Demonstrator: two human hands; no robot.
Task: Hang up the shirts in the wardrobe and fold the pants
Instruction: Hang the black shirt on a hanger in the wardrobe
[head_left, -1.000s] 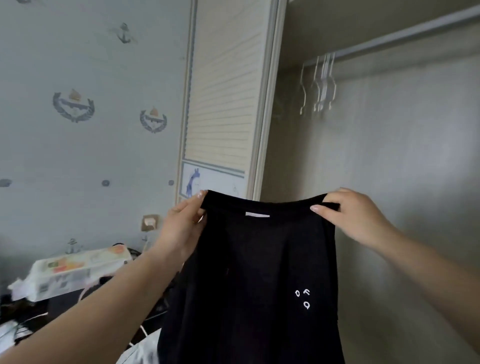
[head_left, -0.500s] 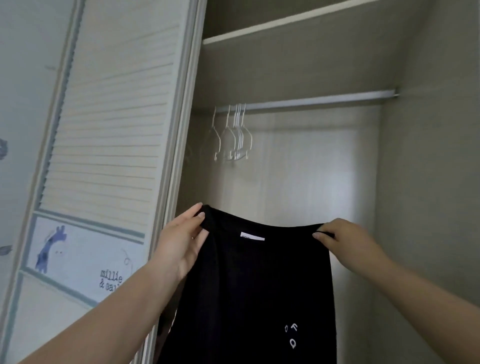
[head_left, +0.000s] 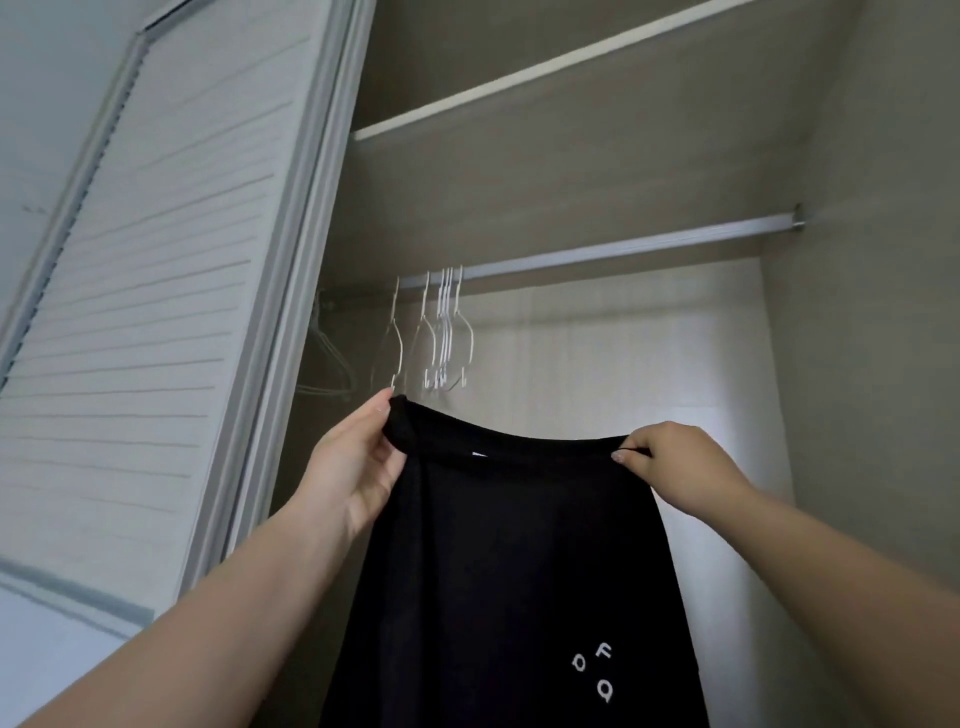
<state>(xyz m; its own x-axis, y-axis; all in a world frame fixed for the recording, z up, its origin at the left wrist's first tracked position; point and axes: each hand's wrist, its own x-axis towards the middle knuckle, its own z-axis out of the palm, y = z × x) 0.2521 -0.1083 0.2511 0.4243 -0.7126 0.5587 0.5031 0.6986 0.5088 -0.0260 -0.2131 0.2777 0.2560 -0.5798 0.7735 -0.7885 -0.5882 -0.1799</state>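
Note:
A black shirt (head_left: 519, 561) with small white letters near its lower right hangs in front of me, held up by its top edge inside the open wardrobe. My left hand (head_left: 358, 467) grips the shirt's left top corner. My right hand (head_left: 675, 462) pinches the right top corner. Several white wire hangers (head_left: 441, 338) hang bunched on the metal rail (head_left: 623, 252) just above and behind the left hand.
A shelf (head_left: 519, 83) spans the wardrobe above the rail. The white slatted sliding door (head_left: 156, 312) stands at the left. The wardrobe's side wall (head_left: 872, 364) closes off the right. The rail is bare to the right of the hangers.
My view has turned from the wallpapered wall into the wardrobe and tilted up. Both hands have lifted the shirt closer to the hangers, keeping the same grips.

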